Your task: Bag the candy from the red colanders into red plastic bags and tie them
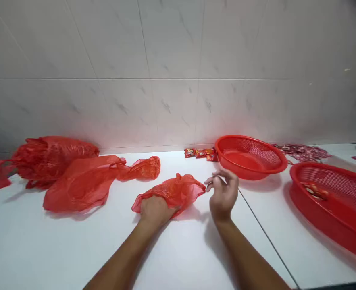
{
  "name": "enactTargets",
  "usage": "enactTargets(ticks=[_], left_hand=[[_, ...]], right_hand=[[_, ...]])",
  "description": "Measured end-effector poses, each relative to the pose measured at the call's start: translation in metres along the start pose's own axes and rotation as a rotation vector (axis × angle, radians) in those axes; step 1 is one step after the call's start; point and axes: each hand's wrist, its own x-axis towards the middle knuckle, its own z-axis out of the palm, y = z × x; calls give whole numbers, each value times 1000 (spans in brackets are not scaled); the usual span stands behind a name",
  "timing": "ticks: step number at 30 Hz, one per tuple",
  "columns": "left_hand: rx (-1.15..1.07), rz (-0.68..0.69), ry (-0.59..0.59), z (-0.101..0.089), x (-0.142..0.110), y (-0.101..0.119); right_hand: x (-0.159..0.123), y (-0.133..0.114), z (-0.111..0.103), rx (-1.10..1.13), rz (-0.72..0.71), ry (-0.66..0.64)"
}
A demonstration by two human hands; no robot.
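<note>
A crumpled, thin red plastic bag (178,191) lies on the white table in front of me. My left hand (155,211) grips its near left side, with the fingers hidden in the film and the thumb stretched along the edge. Just off the bag's right tip is my right hand (224,193), raised, its fingers loosely bent and apart, holding nothing. Beyond the bag, several small red packets (200,153) lie in a row near the wall.
A round red plastic basket (253,174) stands back right, and a larger red basket (325,209) with a few packets sits at the right. At left are a bundle of red bags (57,155) and a loose red bag (78,185). Pink-patterned packets (306,152) lie behind the baskets.
</note>
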Motion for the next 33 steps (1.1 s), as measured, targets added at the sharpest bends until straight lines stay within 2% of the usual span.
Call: enactTargets(ticks=[2,3,5,6,7,9,13,17,21,24,28,31,33], left_hand=[[55,10,-27,4,4,-1],[75,15,-35,6,6,-2],[100,23,-42,9,8,-4],[102,26,-39,10,9,-5],[104,32,-36,11,9,-6],[61,58,-40,13,7,-9],[-169,225,-95,18,-2,-12],[-209,376,-55,23,-7,-11],[-197,474,-1,24,-7,-10],[-196,528,32,24,-8,-11],[-232,576,95,25,-9,-14],[-237,558,108,26,-7,-15],[-223,530,83,26,-5,-15]], right_hand=[[-31,-11,4,60,-170,-582],[-43,-14,7,51,-216,-811],[-59,-16,15,-58,-212,-1156],[-62,-14,19,-164,-165,-1249],[-60,-9,23,-283,-104,-1279],[-50,4,25,-495,41,-1226],[-19,32,10,-761,322,-1117],[-10,47,-1,-861,526,-1159],[-14,55,1,-894,675,-1258],[-15,62,4,-892,729,-1332],[-11,63,1,-906,745,-1364],[-5,52,-2,-898,641,-1361],[-2,40,-3,-900,514,-1298]])
